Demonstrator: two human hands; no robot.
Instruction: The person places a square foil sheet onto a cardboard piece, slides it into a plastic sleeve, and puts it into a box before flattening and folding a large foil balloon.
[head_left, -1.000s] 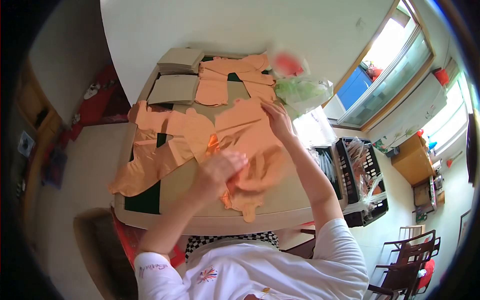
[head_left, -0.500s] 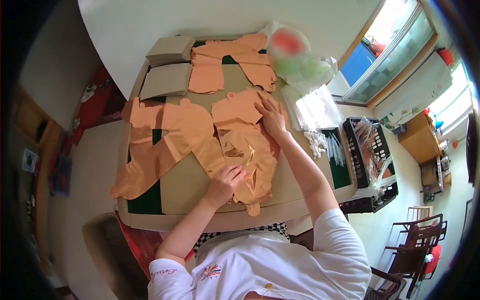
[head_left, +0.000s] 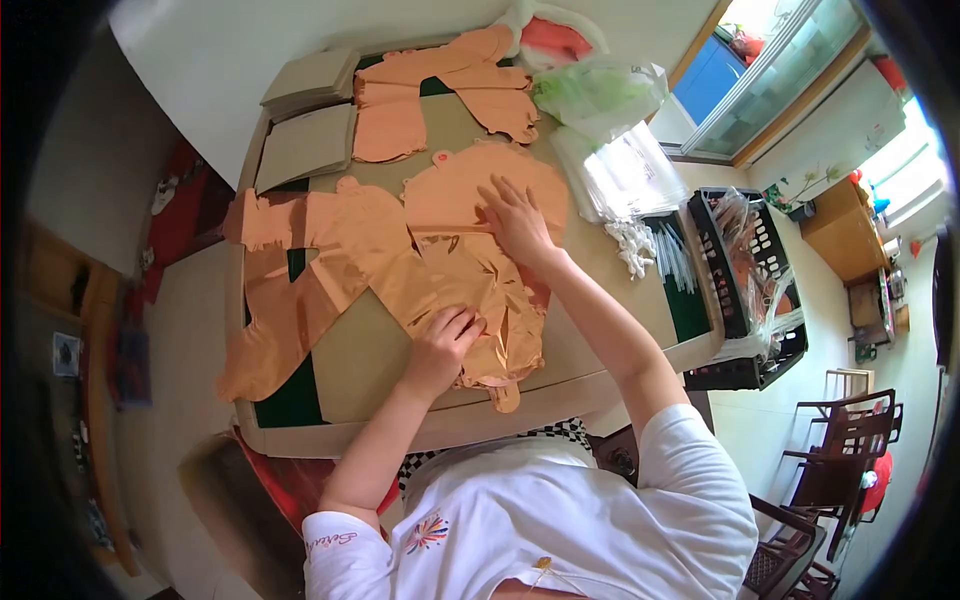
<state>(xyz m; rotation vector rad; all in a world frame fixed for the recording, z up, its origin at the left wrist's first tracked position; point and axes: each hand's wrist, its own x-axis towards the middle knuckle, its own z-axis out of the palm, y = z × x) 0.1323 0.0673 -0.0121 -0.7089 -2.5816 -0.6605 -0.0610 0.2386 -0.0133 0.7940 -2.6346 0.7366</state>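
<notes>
lengthwise, the copper foil piece [head_left: 475,275] runs from beside the near edge of the table [head_left: 400,438] toward the far one, right hand [head_left: 518,226] spread flat, gripping nothing, on its farther half, left hand [head_left: 440,352] half-curled on the nearer, any pinch unclear.

Foil sheet [head_left: 450,205] partly hidden under right hand [head_left: 521,225]; shirt [head_left: 570,510] cut off by lower edge; red mark [head_left: 442,157] illegible.

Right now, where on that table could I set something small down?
Bare board shows near the table's front edge, between the leftmost foil piece and the left forearm; another patch lies between the right forearm and the clear sticks. The far side is crowded with cardboard stacks, more foil and a plastic bag.
</notes>
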